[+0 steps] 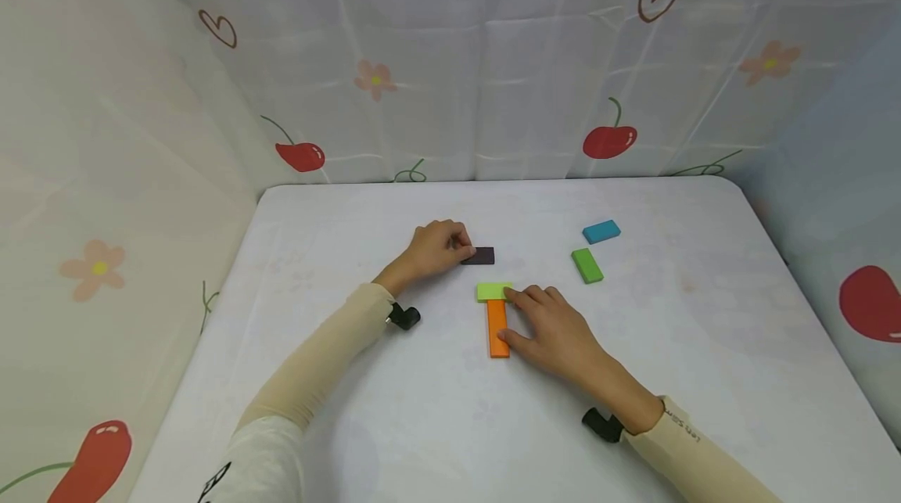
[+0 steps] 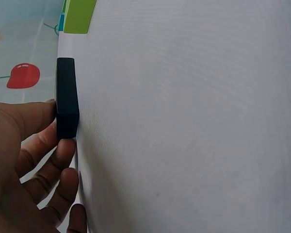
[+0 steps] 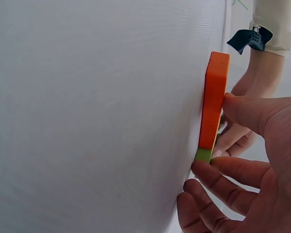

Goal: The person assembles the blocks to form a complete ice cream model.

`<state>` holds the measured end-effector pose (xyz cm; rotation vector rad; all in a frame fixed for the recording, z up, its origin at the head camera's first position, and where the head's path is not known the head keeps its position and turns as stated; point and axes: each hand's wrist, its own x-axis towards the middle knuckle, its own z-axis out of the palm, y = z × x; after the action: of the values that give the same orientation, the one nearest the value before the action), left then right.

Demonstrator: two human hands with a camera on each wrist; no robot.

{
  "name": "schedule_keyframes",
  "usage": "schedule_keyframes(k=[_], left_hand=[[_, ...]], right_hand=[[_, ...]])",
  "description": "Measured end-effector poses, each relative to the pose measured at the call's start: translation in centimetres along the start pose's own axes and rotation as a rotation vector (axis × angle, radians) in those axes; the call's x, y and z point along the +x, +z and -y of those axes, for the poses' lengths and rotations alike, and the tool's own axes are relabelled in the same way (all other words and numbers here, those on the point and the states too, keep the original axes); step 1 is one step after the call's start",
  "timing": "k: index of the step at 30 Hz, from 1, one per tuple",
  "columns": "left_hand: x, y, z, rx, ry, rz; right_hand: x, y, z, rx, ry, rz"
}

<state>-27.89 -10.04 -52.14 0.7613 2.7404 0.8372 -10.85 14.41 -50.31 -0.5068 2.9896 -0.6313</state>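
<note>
A: Pinching what with the left hand [image 1: 435, 247]?

B: Pinching the left end of a dark, flat rectangular block [image 1: 482, 256] between thumb and fingers, at 11 o'clock from a small lime-green rectangular block [image 1: 490, 292], apart from it.

A: And with the right hand [image 1: 559, 328]?

B: Touching 2 blocks with thumb and forefinger spread wide: thumb on a long orange rectangular block [image 1: 497, 323], fingertip at the lime block's right end. Set in a T on the white tabletop [image 1: 422, 425], orange at 6 o'clock from lime.

A: Best done how?

B: Probably by steadying lightly, without skewing the T; by keeping the dark block flat, held at just 1 end.
</note>
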Motion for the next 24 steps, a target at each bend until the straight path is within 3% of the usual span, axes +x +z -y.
schedule_keyframes(k=[24], left_hand=[[-0.6,1.0,-2.1,0.012,0.062,0.044]], right_hand=[[-0.1,0.0,0.0,-0.007,-0.02,-0.011]])
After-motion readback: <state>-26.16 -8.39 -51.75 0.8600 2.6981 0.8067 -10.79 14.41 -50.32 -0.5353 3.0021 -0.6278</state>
